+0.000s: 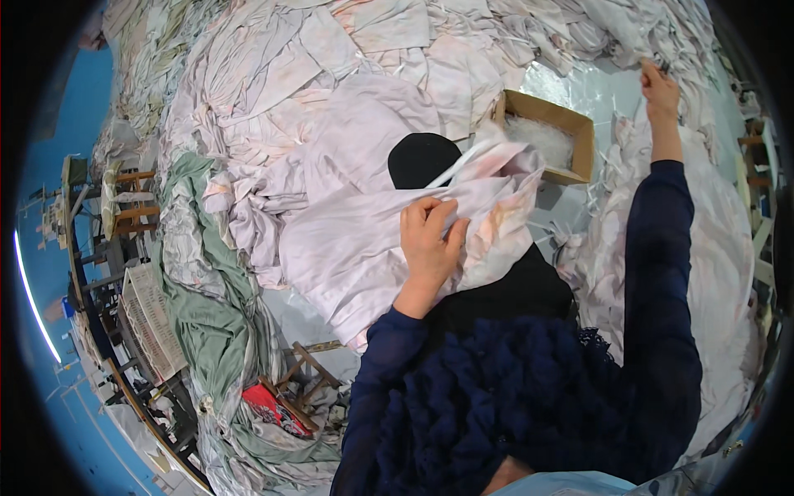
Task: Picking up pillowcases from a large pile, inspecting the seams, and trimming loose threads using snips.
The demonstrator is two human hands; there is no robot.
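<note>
My left hand (431, 247) is closed on a pale lilac cloth (347, 256) spread over my lap, its fingers bent along a raised fold. Peach-tinted patches show at the cloth's right end. Above the fold is a rounded black shape (423, 159); I cannot tell what it is. My right arm reaches far out to the right. At its end my right hand (661, 93) is closed, fingers bent, beside the edge of the heaped pale fabric (662, 37). Whatever its fingertips may hold is too small to make out.
An open cardboard box (585, 149) with whitish, fluffy-looking contents stands between my hands. Pale fabric heaps surround me, with green cloth (203, 264) to the left. A small wooden stool (310, 368) and a red patterned item (273, 407) are at lower left, near a pale crate (153, 322).
</note>
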